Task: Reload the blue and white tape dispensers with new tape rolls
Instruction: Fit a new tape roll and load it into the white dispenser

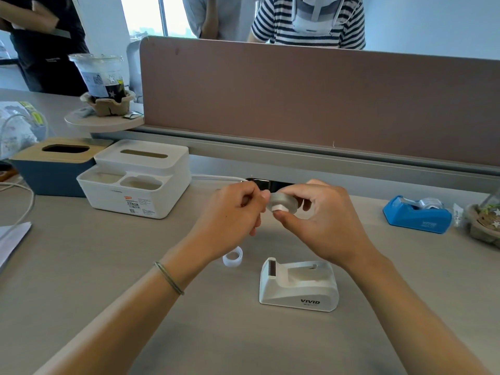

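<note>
A tape roll (282, 203) is held above the desk (108, 266), pinched in the right hand (319, 215) and touched by the closed fingers of the left hand (232, 209) — the empty white dispenser (299, 285) lies below, the blue dispenser (416, 215) far right, a core (232, 256) beside.

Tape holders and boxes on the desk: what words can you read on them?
"VIVID": on the side of the white tape dispenser.
Blue tape dispenser: a white mark, too blurred to read.
White organizer box: orange tag and small print, too small to read.
Drink cup: label unreadable.
</note>
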